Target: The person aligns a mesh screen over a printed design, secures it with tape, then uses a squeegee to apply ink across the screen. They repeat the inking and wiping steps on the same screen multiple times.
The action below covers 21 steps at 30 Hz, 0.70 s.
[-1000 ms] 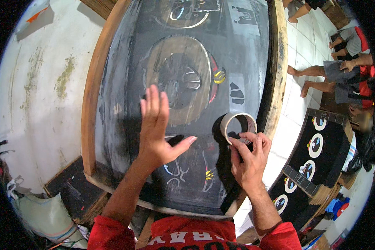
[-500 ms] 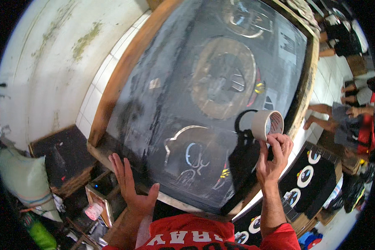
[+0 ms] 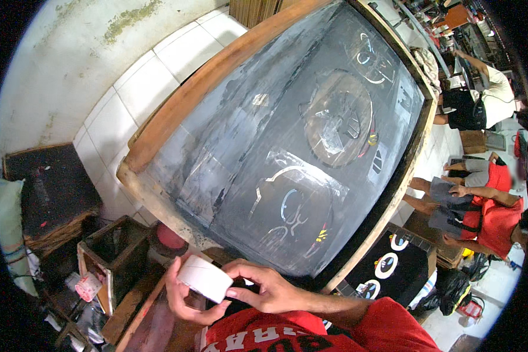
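A wide roll of whitish tape [image 3: 204, 278] is held close to my body, just off the near edge of the wood-framed screen. My left hand [image 3: 180, 302] curves around the roll from its left side, thumb underneath. From the right, my right hand [image 3: 268, 288] pinches at the roll's edge; what exactly its fingertips grip is too small to tell. Beyond the hands lies the screen's dark grey panel [image 3: 234, 193], marked with smudged oval outlines and clear tape strips [image 3: 311, 170].
A thick wooden frame [image 3: 176, 114] borders the panel. At left stand an open wooden box [image 3: 116, 243], a dark-topped block [image 3: 50, 190] and a pale sack [image 3: 7, 220]. Black printed cloth [image 3: 393, 264] lies at right. Several people, some in red shirts [image 3: 501, 202], are farther right.
The tape roll has moved from over the panel's near right to near my body. My left hand, open before, now holds it too. The view has shifted, showing more people at right.
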Tool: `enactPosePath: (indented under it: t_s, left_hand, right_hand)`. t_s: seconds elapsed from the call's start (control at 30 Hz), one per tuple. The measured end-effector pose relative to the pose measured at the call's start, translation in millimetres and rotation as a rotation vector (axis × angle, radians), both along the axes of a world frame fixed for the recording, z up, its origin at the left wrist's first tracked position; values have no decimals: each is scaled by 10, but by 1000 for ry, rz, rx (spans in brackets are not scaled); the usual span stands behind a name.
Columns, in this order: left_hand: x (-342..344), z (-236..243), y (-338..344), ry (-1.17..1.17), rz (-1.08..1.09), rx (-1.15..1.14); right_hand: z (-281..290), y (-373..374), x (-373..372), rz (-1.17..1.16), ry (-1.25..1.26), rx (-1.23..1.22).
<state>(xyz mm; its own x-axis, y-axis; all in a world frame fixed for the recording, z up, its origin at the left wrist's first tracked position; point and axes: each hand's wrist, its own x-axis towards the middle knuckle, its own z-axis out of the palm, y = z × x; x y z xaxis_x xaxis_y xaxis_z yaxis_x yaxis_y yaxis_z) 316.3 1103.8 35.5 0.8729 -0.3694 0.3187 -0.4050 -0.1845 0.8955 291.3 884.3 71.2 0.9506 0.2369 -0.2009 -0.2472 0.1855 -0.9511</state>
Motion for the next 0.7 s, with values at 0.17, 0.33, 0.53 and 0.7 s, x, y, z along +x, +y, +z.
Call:
enactPosePath:
  t_s: [0.17, 0.33, 0.53, 0.7]
  left_hand:
    - [-354, 110, 528, 726, 402, -39]
    - [-658, 110, 1019, 721, 544, -152]
    - [-941, 13, 1640, 680, 593, -176]
    - [-871, -164, 1894, 699, 540, -336]
  right_hand:
    - [-32, 403, -76, 66, 107, -171]
    - [-168, 968, -290, 228, 90, -202]
    - [-89, 1373, -527, 195, -107, -361]
    - [-118, 896, -577, -228, -413, -1204]
